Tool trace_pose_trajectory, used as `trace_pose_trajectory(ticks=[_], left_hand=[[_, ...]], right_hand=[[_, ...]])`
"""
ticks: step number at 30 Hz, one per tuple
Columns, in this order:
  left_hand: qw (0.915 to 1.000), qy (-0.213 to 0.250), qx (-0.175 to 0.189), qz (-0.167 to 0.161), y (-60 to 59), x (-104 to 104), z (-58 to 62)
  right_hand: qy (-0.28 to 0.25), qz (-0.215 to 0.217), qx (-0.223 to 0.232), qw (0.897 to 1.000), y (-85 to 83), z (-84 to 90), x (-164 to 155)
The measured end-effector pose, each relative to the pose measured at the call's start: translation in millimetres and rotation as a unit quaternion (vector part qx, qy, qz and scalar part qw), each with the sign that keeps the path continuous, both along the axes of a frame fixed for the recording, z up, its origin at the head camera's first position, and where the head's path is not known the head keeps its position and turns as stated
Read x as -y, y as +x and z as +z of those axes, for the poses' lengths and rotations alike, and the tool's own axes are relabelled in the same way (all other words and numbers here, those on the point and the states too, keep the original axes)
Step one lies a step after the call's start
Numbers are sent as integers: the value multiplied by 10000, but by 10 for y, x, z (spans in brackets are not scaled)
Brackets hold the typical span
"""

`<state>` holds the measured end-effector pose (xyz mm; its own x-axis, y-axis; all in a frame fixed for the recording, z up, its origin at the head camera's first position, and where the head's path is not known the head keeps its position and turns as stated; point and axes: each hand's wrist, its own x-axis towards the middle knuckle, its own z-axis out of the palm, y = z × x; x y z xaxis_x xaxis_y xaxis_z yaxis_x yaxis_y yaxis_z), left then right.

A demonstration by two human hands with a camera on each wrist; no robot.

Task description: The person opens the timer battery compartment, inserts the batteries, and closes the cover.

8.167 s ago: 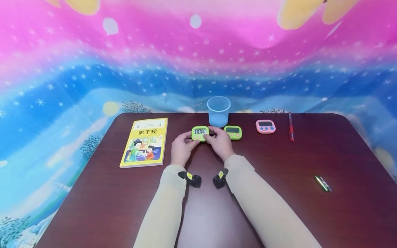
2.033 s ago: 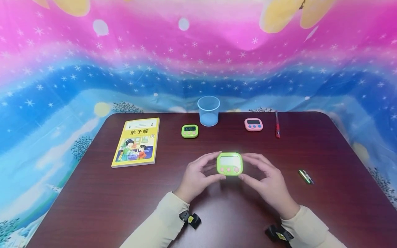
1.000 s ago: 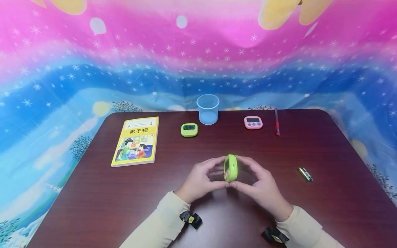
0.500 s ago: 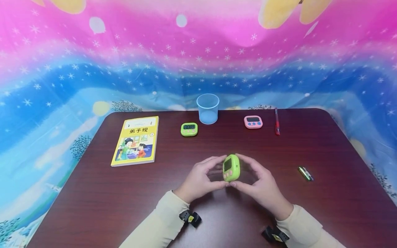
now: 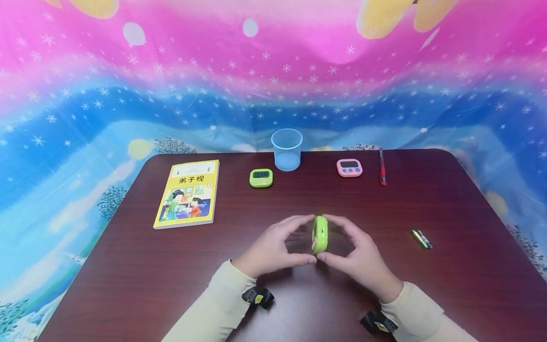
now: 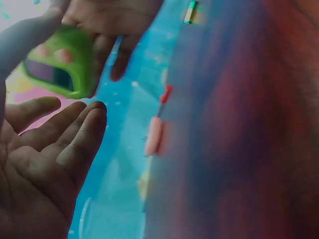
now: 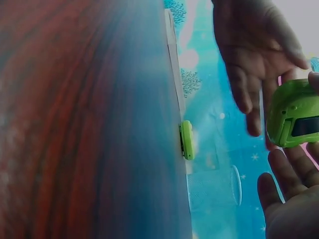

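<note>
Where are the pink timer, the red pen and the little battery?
pink timer [image 5: 349, 167], head view, on the middle of its front face.
red pen [image 5: 382, 170], head view, on the middle of its barrel.
battery [image 5: 421, 239], head view, on the middle of its body.

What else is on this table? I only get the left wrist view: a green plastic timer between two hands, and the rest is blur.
Observer: A yellow paperback book lies flat on the left side of the dark wooden table.
Operator: Any more green timers?
Observer: A second green timer lies beside a clear plastic cup near the far edge.
Operator: How is the held one turned?
Observer: The head view shows the green plastic timer edge-on, pinched by the left hand and right hand.
</note>
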<state>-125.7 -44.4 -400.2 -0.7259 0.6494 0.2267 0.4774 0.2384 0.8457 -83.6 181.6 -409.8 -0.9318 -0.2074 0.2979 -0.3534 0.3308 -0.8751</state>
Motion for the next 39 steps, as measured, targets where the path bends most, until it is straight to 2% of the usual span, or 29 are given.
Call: trace_pose_trajectory(ticks=[4, 7, 10, 14, 19, 25, 30, 39], left_hand=[[9996, 243, -137, 85, 9, 23, 78], [9988, 248, -381, 171, 28, -3, 116], [9977, 178, -619, 211, 47, -33, 127], [9966, 281, -722, 267, 58, -55, 127], [9955, 635, -632, 295, 57, -54, 118], [9952, 855, -411, 249, 50, -42, 141], [9955, 864, -307, 234, 29, -10, 154], [9968, 682, -174, 378, -10, 49, 162]], right_hand=[[135, 20, -1, 9999, 8, 2, 21], [160, 48, 23, 9999, 16, 4, 34], [136, 49, 29, 9999, 23, -4, 35], [233, 15, 137, 9996, 24, -15, 26], [545, -22, 437, 9976, 12, -32, 17], [673, -64, 320, 9972, -5, -53, 8], [746, -128, 174, 9970, -21, -53, -24], [603, -217, 229, 9977, -35, 17, -81]])
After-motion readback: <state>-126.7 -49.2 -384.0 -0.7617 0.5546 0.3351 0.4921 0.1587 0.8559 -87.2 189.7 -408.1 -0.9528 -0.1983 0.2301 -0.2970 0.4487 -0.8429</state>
